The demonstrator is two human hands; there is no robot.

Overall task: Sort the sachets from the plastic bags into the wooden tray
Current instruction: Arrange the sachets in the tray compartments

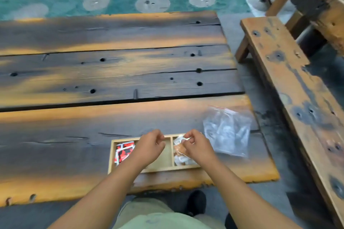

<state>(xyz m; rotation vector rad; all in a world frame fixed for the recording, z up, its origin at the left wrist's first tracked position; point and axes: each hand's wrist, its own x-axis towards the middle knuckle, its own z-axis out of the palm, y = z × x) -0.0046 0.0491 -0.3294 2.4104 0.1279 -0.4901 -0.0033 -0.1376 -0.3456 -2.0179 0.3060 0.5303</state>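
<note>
A shallow wooden tray with three compartments lies near the table's front edge. Red, white and black sachets fill its left compartment. White and tan sachets lie in the right one, and the middle floor shows bare wood. My left hand hovers over the middle compartment, fingers curled, with nothing visible in it. My right hand is above the right compartment, pinching a small white sachet at its fingertips. A clear zip plastic bag with pale contents lies flat just right of the tray.
The tray and bag sit on a dark and orange plank table with holes and a gap between planks. A wooden bench runs along the right side. My knee and shoe show below the table's front edge.
</note>
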